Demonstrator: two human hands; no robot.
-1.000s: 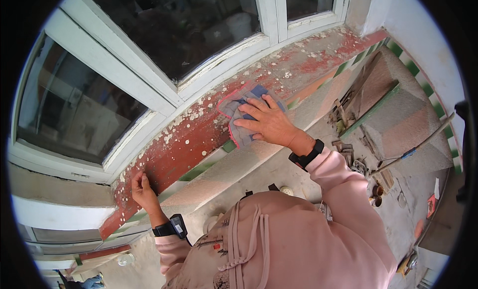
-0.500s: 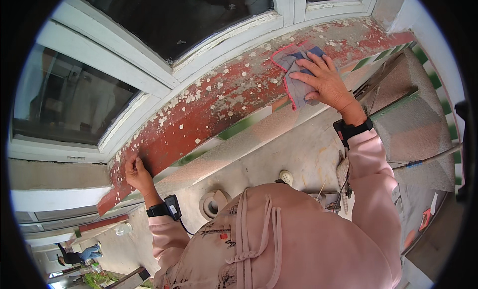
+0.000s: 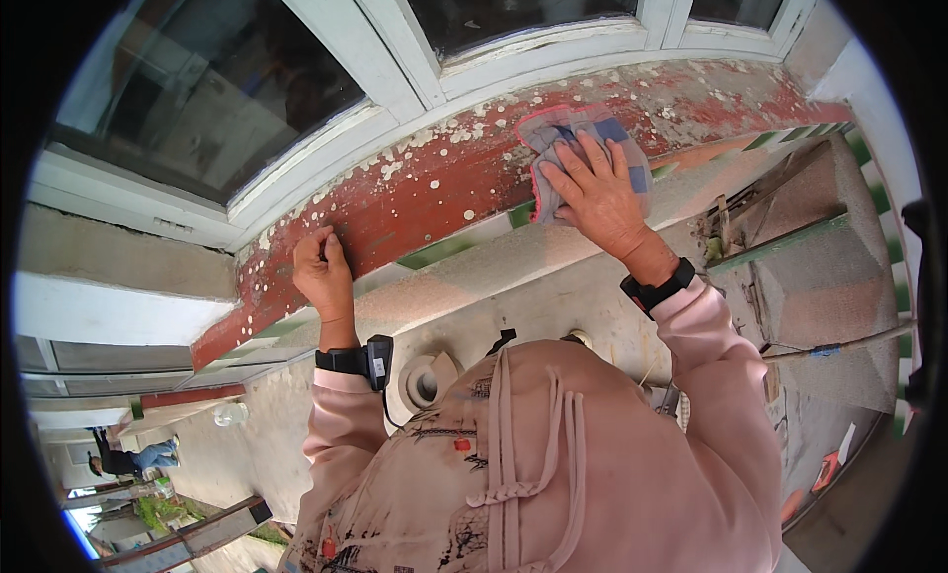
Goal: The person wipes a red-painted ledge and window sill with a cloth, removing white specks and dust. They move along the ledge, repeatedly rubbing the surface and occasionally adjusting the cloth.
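Far left, low down: a person (image 3: 133, 457) stands in the distance on the ground below, bent forward, well apart from you. A pale round object (image 3: 229, 413) lies on the paving near there; too small to tell what it is.

Your left hand (image 3: 323, 276) sits on the red window sill (image 3: 415, 203), fingers curled and gripping the sill's front edge, knuckles up. It holds no loose thing. A black wrist strap with a small black device (image 3: 354, 360) sits at the cuff of your pink sleeve.

The sill is worn red paint flecked with white spots, running under the white window frame (image 3: 395, 69). A green-and-white striped band (image 3: 434, 252) runs along just below the sill edge.

Below your chest, a pale ring-shaped fitting (image 3: 427, 377) is on the concrete ledge.

Your right hand (image 3: 597, 193) lies flat with fingers spread, palm pressed down on the grey cloth with blue patches and pink hem (image 3: 578, 138). The cloth is on the sill's right part, partly draped over the front edge, under your palm and fingers. Black watch (image 3: 657, 286) on that wrist.

Right side: concrete steps (image 3: 810, 237) drop away below the sill, with a thin rod (image 3: 839, 348) lying across.
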